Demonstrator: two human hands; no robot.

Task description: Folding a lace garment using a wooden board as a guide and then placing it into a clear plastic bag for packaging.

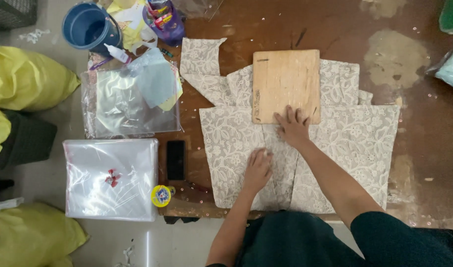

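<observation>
On the brown tabletop (335,29), right hand (293,126) flat, fingers spread across wooden board (285,84) and lace garment (236,143), left hand (257,170) pressing the fold, fingers together — board likely to skid, fold springing loose if pressure eases.

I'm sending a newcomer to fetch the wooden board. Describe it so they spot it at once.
Start at the brown worktable and find the white lace garment spread flat across its middle. The wooden board lies on the garment's upper part, with the right hand pressing its lower edge. It is the only stiff, pale tan square there; everything around it is soft patterned cloth.
</observation>
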